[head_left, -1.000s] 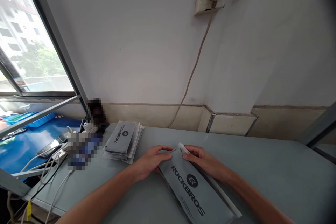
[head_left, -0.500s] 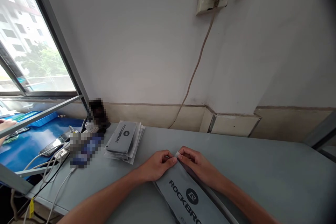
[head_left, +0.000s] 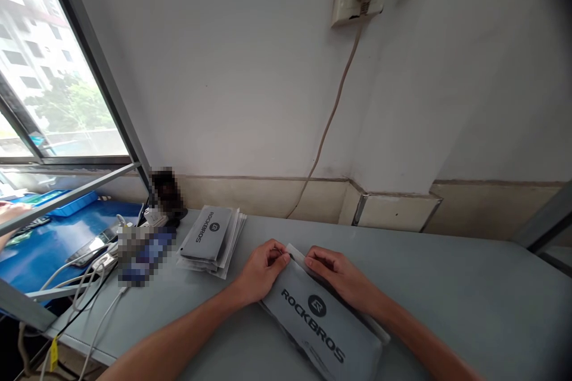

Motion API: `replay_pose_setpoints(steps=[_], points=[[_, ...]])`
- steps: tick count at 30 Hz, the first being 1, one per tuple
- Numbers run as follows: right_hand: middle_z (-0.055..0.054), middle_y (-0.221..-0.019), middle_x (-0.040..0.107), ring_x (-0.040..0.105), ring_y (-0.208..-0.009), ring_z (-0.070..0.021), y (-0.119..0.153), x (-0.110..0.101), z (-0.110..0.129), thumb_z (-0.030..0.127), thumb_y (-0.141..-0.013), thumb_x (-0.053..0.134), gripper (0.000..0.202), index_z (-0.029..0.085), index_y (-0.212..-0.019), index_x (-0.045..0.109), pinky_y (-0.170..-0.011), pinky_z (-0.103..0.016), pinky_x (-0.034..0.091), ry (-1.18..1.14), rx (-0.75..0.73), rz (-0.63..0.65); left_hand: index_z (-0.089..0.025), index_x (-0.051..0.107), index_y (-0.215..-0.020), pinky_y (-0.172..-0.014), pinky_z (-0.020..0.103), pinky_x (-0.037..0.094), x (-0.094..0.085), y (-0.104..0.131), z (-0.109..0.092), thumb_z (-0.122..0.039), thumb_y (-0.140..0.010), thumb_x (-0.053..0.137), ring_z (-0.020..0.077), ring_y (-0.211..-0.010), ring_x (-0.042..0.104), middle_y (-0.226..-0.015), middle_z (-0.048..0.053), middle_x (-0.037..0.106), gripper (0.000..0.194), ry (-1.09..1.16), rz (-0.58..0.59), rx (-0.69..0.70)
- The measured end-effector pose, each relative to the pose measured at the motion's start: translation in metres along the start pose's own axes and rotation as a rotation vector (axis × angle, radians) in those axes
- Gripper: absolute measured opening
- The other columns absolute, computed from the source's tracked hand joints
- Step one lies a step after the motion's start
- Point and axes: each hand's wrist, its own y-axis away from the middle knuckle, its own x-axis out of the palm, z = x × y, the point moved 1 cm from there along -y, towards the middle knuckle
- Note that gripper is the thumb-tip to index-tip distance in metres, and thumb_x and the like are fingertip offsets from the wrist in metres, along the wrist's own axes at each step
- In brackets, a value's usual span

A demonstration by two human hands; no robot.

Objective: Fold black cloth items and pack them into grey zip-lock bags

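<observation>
A grey plastic pouch printed with ROCKBROS and a round logo lies slanted on the table in front of me. My left hand pinches its upper left corner between thumb and fingers. My right hand is closed on the upper right edge, thumb on top, where a paler strip of film sticks out between the two hands. The right fingers partly cover that edge. Whether anything is inside the pouch, I cannot tell.
A stack of similar grey pouches lies to the left on the grey table. Beyond it are cables, a power strip and blurred devices. A metal frame bar separates a blue table, where another person's hand shows.
The pouch has shifted up and slightly left, so more of its lower end shows. My left hand has moved up and left with the corner, leaving a wider gap between my hands.
</observation>
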Motion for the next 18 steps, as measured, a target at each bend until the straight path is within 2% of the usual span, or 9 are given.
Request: replay_pose_setpoints(steps=[5,9,13,18], points=[[0.002,-0.079,0.052,0.045,-0.07,-0.0161,0.0,-0.033,-0.004,0.059,-0.099,0.055,0.041,0.023,-0.081,0.06,-0.062,-0.028,0.034,0.127,0.032,0.076,-0.019,0.06,-0.095,-0.07,0.028,0.042,-0.008,-0.002,0.0,-0.051,-0.099,0.059,0.0177,-0.077,0.055,-0.082,0.001,0.061,0.032,-0.074,-0.231,0.026],[0.001,-0.077,0.053,0.046,-0.07,-0.0171,-0.002,-0.051,-0.011,0.058,-0.1,0.054,0.042,0.023,-0.078,0.06,-0.062,-0.028,0.034,0.145,0.046,0.018,-0.02,0.06,-0.096,-0.072,0.029,0.043,-0.009,-0.001,0.001,-0.05,-0.101,0.056,0.0193,-0.081,0.058,-0.086,0.003,0.063,0.031,-0.094,-0.337,0.037],[0.003,-0.074,0.047,0.042,-0.068,-0.0157,-0.002,-0.056,-0.017,0.058,-0.099,0.054,0.042,0.023,-0.075,0.057,-0.06,-0.027,0.035,0.115,0.065,0.005,-0.019,0.061,-0.098,-0.072,0.03,0.045,-0.008,-0.002,0.005,-0.051,-0.101,0.056,0.0204,-0.084,0.061,-0.09,0.005,0.067,0.033,-0.092,-0.388,0.051],[0.003,-0.072,0.044,0.043,-0.065,-0.0149,-0.004,-0.059,-0.02,0.056,-0.096,0.058,0.04,0.023,-0.073,0.056,-0.058,-0.026,0.038,0.078,0.098,-0.001,-0.019,0.061,-0.098,-0.072,0.03,0.046,-0.011,-0.005,0.01,-0.052,-0.1,0.057,0.02,-0.082,0.061,-0.089,0.005,0.067,0.033,-0.072,-0.396,0.051]])
